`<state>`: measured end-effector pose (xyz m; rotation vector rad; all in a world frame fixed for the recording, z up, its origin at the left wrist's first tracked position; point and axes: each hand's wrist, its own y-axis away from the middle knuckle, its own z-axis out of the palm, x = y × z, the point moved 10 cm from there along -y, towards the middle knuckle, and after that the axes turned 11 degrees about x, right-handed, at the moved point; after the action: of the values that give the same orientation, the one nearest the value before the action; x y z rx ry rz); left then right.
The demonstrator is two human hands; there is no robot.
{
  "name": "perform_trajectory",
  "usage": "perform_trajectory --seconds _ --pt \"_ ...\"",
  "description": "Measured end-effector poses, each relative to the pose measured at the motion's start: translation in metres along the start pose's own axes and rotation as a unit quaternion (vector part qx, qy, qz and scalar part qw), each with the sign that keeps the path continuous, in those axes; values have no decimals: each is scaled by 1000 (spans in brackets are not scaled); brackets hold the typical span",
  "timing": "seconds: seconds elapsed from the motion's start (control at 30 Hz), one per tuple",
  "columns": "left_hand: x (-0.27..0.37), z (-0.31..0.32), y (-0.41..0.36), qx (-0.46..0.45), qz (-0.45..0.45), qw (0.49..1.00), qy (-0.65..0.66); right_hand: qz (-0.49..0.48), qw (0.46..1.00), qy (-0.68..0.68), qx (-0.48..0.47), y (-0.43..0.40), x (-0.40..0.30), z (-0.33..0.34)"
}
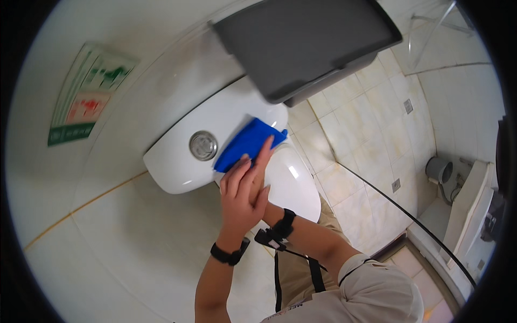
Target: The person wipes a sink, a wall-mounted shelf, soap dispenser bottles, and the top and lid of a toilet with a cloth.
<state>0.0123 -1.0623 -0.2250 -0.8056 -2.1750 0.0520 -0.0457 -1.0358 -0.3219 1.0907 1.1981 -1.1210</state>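
A folded blue cloth (249, 142) lies across the right part of the white toilet tank lid (173, 161), beside the round metal flush button (203, 145). My left hand (242, 194) is at the cloth's lower edge, its fingers over the cloth and one long finger stretched along it. Close behind and under it is my right hand (257, 186), mostly covered, so its hold on the cloth cannot be made out. Below the hands is the closed white toilet seat lid (291, 181). Both wrists wear black straps, and a small black device with a cable is by the right one.
A dark grey lidded bin (307, 44) overhangs the tank's far end. A green and red sign (91, 93) is on the wall. Beige floor tiles (363, 117) with metal drains lie to the right, with a grey pipe end (439, 169) and a white basin cabinet edge (464, 210) beyond.
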Motion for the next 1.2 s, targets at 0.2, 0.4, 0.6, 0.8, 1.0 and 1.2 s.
perform_trajectory --seconds 0.2,0.4,0.6,0.8,1.0,1.2 --pt "-16 16 21 10 -10 1000 6 -159 954 162 -198 -13 -5 -13" --pt "-32 -6 31 82 -76 992 61 -414 823 242 -303 8 -48 20" --pt "-46 -87 54 209 -138 966 -70 -497 676 293 -458 85 -106 77" --pt "-59 -157 42 311 -160 934 -76 -565 561 296 -528 141 -131 123" --pt "-109 -174 49 353 -268 894 -65 -617 504 277 -538 180 -111 159" --pt "-159 -212 70 393 -277 869 115 -585 473 262 -604 217 -104 166"
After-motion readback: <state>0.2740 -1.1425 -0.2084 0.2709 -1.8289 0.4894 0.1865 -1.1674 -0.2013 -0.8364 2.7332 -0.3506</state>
